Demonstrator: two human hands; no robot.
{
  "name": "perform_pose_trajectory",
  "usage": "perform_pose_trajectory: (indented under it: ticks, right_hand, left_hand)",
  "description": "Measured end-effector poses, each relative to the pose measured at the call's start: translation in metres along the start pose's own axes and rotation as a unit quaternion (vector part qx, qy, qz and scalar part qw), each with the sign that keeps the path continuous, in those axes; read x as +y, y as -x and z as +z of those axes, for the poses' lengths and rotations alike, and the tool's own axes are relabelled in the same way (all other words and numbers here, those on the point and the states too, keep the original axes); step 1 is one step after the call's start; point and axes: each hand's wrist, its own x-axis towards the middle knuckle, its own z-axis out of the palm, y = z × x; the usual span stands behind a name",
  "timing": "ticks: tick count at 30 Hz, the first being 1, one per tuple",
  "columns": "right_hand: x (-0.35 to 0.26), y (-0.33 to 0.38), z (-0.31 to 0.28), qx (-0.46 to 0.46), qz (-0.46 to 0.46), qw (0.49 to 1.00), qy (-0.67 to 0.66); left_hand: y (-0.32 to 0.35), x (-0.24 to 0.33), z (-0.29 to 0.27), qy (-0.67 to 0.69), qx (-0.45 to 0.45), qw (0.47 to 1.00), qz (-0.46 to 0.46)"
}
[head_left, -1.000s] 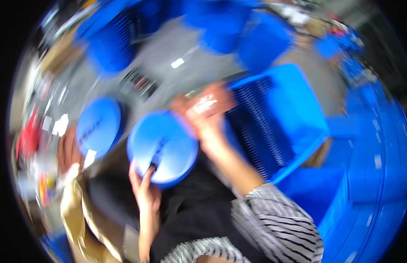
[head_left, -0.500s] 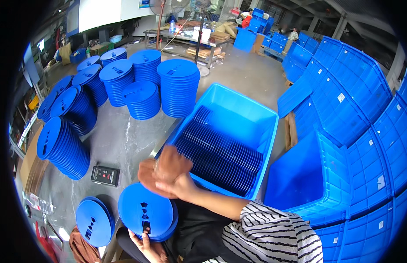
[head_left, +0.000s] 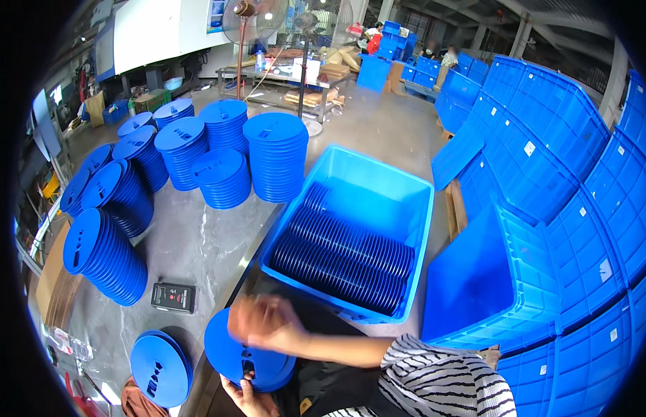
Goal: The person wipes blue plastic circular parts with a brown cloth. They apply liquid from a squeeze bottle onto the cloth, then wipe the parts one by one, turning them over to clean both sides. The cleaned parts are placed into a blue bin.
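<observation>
At the lower centre, the left hand (head_left: 248,396) grips a small stack of round blue plastic discs (head_left: 246,351) from below, while the blurred right hand (head_left: 266,323) hovers over it, fingers' spread unclear.

A black-and-white striped sleeve (head_left: 441,372) covers the right arm; hands bare.

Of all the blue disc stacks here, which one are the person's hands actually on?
The small stack of blue discs at the bottom centre: right hand rests on top, left hand beneath. The others stand untouched.

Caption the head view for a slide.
Left hand grips a blue disc, right hand blurred above it, beside a disc-filled blue crate.
</observation>
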Motion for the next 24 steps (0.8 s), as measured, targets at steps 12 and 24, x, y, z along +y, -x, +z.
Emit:
perform_pose_trajectory:
  ticks: [12, 24]
  right_hand:
    - [0.009, -0.039, 0.016, -0.046, -0.081, 0.983, 0.156]
    - [-0.008, 0.017, 0.012, -0.338, -0.254, 0.905, 0.046]
  left_hand:
    - [0.028, 0.006, 0.029, -0.141, 0.073, 0.986, -0.058]
    - [0.038, 0.028, 0.027, -0.418, -0.125, 0.888, 0.149]
